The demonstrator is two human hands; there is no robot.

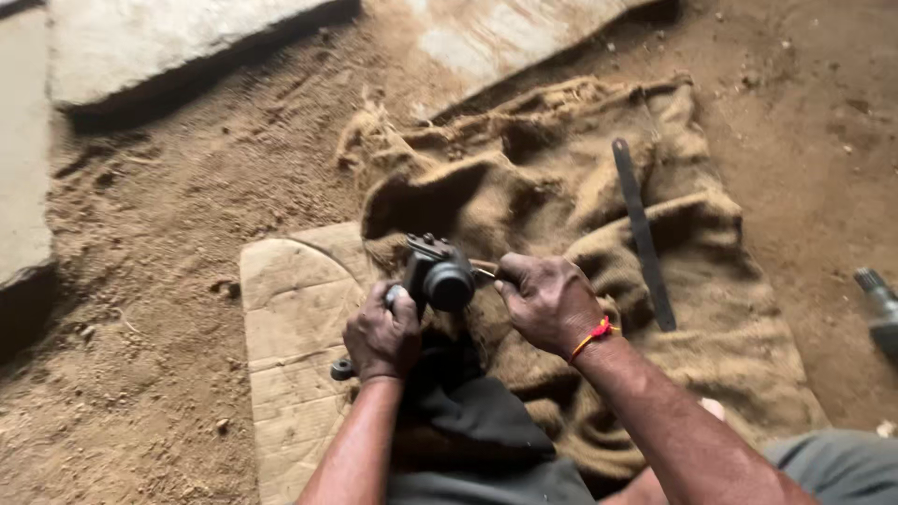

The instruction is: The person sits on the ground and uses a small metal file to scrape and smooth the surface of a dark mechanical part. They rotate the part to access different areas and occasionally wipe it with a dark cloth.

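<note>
Hands work over the burlap sack (580, 187): left hand (382, 335) clenches the dark metal part (438, 276) at the sack's near-left edge; right hand (550, 301) grips a thin tool (485, 273) against it.

No packages, labels, signs or screens are shown; only bare ground, sacking and tools are seen.
</note>
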